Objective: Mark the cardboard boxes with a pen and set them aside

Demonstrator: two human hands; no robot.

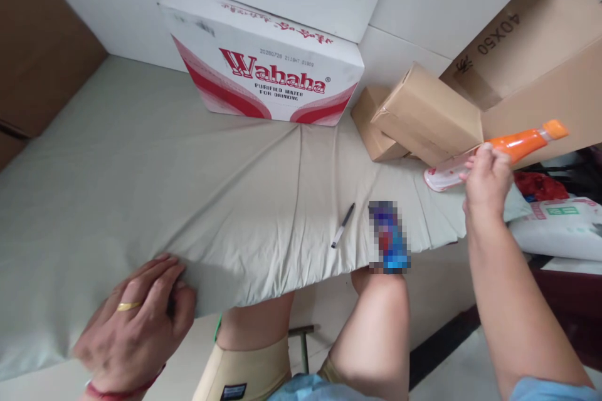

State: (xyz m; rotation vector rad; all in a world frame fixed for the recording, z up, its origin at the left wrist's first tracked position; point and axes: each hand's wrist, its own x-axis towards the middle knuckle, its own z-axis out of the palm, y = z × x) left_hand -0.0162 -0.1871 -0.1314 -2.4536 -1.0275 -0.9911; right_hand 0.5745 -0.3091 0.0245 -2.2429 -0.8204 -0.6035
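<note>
My right hand (486, 177) is closed round an orange and white bottle (520, 144) with an orange cap, held tilted above the right end of a cloth-covered surface (141, 169). My left hand (136, 326), with a gold ring and a red wristband, lies at the near edge of the pale green cloth, fingers bent and pressing on the fabric. Between the hands a black pen (343, 225) lies on the cloth beside a blurred blue and red object (389, 244).
A white and red Wahaha water carton (263, 69) stands at the back. Two small brown boxes (414, 116) lie to its right, below a large open cardboard box (540, 50). White bags (559, 222) sit at right. My knees show below the edge.
</note>
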